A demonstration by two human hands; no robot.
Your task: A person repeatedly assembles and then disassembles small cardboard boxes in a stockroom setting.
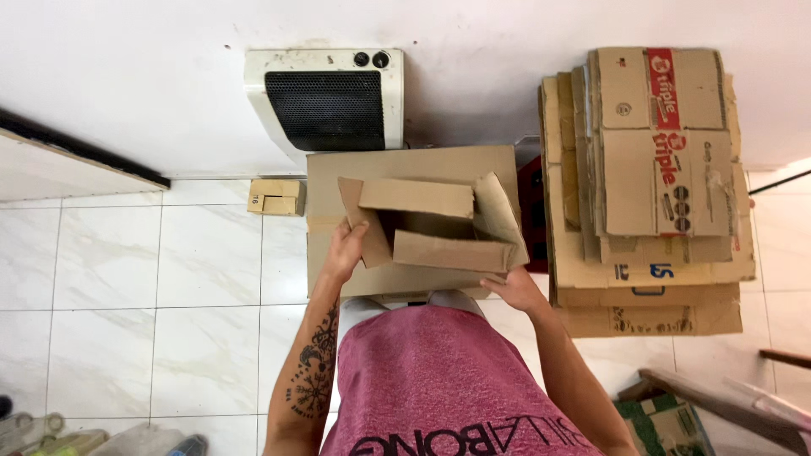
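Observation:
An open brown cardboard box with its flaps up is held in front of me, above a flat sheet of cardboard. My left hand grips the box's left flap. My right hand holds the box under its right near corner. The box's inside looks dark and empty.
A tall stack of flattened cardboard boxes stands to the right. A white wall heater sits against the wall behind the box. A small wooden block lies on the white tiled floor. Bottles at bottom left, clutter at bottom right.

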